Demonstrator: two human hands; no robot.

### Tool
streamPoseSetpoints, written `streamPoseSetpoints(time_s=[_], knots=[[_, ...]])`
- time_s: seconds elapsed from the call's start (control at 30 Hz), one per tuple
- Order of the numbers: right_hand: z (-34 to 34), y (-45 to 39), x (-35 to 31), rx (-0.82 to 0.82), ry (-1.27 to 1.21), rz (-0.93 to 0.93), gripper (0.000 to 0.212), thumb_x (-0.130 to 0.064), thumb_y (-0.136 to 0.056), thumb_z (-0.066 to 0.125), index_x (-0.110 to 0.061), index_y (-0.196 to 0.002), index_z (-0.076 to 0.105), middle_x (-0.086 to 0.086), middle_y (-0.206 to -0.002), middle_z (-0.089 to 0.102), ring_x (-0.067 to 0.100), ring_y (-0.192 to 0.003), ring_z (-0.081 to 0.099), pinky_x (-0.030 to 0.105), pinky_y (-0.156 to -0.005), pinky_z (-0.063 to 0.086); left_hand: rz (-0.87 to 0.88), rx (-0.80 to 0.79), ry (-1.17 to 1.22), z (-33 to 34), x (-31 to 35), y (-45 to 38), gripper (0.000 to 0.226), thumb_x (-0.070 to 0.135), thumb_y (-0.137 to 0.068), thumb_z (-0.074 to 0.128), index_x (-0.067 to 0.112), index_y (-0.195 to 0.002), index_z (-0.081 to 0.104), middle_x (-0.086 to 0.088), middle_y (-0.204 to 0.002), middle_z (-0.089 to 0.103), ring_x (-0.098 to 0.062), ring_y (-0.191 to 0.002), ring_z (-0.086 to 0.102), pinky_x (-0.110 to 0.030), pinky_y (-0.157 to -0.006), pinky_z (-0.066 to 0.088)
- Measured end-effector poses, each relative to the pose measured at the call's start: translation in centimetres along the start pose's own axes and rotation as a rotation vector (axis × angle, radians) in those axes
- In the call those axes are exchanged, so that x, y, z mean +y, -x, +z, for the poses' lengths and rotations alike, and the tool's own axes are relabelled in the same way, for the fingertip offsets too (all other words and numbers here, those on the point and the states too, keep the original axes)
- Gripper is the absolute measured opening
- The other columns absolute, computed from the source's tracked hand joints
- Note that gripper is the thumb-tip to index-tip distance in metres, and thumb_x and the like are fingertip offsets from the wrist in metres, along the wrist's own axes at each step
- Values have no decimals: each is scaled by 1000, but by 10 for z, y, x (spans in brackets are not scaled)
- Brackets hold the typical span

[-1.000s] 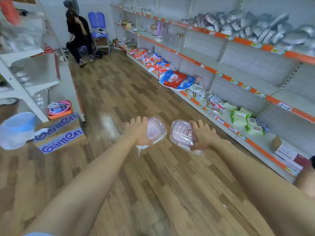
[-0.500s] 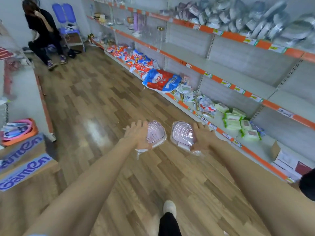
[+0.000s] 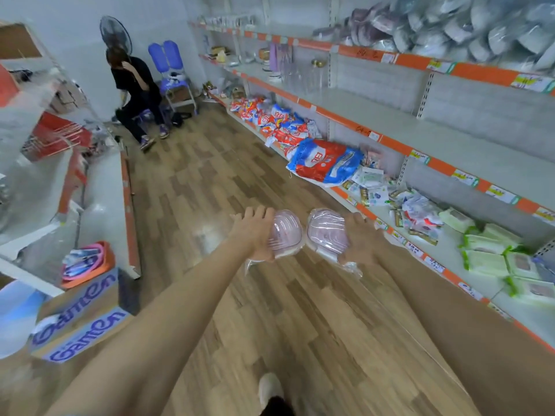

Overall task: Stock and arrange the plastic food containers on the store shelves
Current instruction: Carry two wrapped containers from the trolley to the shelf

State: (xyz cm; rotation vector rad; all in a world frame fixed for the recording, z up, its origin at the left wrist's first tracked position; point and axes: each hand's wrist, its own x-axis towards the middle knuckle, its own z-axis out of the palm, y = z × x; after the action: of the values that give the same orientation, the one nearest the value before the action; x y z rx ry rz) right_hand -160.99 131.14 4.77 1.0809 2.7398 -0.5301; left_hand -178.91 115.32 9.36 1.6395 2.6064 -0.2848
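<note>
My left hand (image 3: pixel 253 231) holds a clear pink-tinted plastic food container (image 3: pixel 285 232) wrapped in thin film, at arm's length over the wooden floor. Beside it my right hand (image 3: pixel 359 240) grips a second wrapped pink container (image 3: pixel 326 231); the two containers nearly touch. Both arms are stretched forward. On the right runs the store shelving (image 3: pixel 390 142) with orange edge strips. Its top shelf carries several bagged plastic containers (image 3: pixel 468 28). The middle shelf board ahead is mostly bare.
The bottom shelf holds detergent bags (image 3: pixel 324 160) and green wipe packs (image 3: pixel 486 253). A cardboard box (image 3: pixel 81 319) and a blue bucket (image 3: pixel 15 316) stand at the left by white shelving (image 3: pixel 102 205). A person in black (image 3: pixel 135 91) sits at the aisle's far end. My foot (image 3: pixel 270 388) is below.
The view has swung back to the left, bringing the box, bucket and left shelving into sight again. Both hands still hold their containers in the same pose.
</note>
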Motion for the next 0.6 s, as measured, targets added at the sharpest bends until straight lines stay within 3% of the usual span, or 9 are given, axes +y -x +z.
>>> streamPoseSetpoints(time_s=[0.13, 0.23, 0.6], knots=[[-10, -43, 9, -4, 15, -14, 105, -38, -62, 77, -14, -142, 13, 10, -143, 23, 33, -130, 27, 43, -92, 34, -22, -27, 10, 7, -7, -43, 93, 45, -62, 77, 12, -133, 28, -3, -133, 34, -28, -120, 36, -40, -101, 34], [-29, -93, 14, -10, 34, -20, 108, -35, -64, 76, -17, -146, 9, 7, -145, 21, 32, -131, 25, 48, -98, 32, -25, -33, 11, 10, -19, -97, 93, 43, -63, 78, 12, -135, 27, -5, -136, 34, -28, -122, 36, -42, -103, 34], [-156, -314, 35, 65, 121, 51, 107, -31, -64, 77, -16, -146, 11, 7, -147, 23, 34, -134, 24, 51, -102, 33, -19, 93, 84, -37, -89, -345, 103, 41, -67, 75, 10, -146, 17, -8, -142, 33, -30, -127, 33, -43, -103, 35]])
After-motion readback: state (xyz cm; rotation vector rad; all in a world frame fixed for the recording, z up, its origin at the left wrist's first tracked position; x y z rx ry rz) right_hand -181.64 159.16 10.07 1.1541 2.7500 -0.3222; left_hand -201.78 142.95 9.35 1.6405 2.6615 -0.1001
